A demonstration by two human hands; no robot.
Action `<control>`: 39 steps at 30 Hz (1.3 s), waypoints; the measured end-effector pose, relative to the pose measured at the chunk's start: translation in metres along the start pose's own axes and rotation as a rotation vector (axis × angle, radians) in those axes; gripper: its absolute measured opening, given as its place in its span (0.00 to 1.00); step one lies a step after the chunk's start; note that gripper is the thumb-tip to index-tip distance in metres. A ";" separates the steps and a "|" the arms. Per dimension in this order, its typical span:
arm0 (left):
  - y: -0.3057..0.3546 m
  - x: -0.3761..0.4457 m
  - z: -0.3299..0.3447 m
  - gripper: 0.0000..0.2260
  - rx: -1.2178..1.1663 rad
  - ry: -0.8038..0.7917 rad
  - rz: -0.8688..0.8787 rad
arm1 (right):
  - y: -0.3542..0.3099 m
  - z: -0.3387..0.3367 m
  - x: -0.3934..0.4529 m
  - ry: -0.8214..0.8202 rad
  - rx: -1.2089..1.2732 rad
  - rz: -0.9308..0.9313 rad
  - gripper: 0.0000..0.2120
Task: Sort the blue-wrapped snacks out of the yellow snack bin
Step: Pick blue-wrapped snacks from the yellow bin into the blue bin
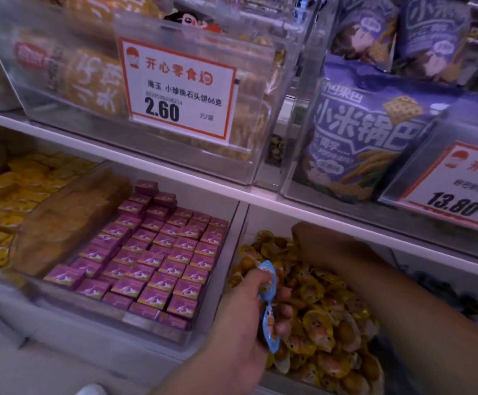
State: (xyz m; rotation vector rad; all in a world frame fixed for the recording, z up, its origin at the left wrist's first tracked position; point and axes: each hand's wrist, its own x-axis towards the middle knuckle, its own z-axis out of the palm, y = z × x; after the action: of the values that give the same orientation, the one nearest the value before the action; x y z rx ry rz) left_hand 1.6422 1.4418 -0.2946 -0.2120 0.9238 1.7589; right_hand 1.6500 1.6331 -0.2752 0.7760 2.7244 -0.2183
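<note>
A: So, where is the sort standing?

B: Left hand (243, 306) is holding two blue-wrapped snacks (267, 306) over the near-left edge of the yellow snack bin (326, 303). Fingers (282, 312) are curling round them, thumb pinning the upper one. Both are already out of the pile, not yet moved to another bin.

A: Right hand?

B: Right hand (317, 243) is reaching deep to the back of the bin, knuckles toward the camera, under the shelf (175, 169) edge. Fingers are hiding behind the hand, so I can't tell whether they're spread or pinching anything.

A: Any more blue showing in the pile?

B: Not that I'm seeing. Visible wrappers are all reading yellow. Back corner is dark and blurry though, so probably worth digging there.

A: Advice for the step?

B: Rake the top layer forward with the right hand rather than grabbing blind; blue ones are likely sitting under yellow. Pick by the wrapper rim, one at a time, and pass to the left hand. The left is looking nearly full, judging by how the lower snack is hanging out past the palm, so drop those first.

A: Risks?

B: Pile is heaped close to the front wall; raking hard could be pushing yellow ones over it. Pink boxes (152, 260) are sitting just beside in the next bin, so keep the left hand from drifting over them.
</note>
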 end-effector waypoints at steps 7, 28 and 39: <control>-0.002 0.006 -0.003 0.09 0.012 0.006 0.022 | -0.025 0.026 0.027 0.054 0.034 -0.262 0.21; -0.002 0.014 0.001 0.12 -0.024 -0.023 0.052 | -0.003 0.044 0.014 0.382 0.281 -0.047 0.17; -0.039 0.023 0.028 0.06 0.463 0.207 0.739 | -0.038 0.053 -0.134 0.139 2.192 0.292 0.20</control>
State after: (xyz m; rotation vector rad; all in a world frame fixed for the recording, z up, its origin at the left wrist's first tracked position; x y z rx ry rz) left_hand 1.6752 1.4813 -0.3071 0.2943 1.6792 2.1324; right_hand 1.7515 1.5238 -0.2789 1.3524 1.2200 -3.0801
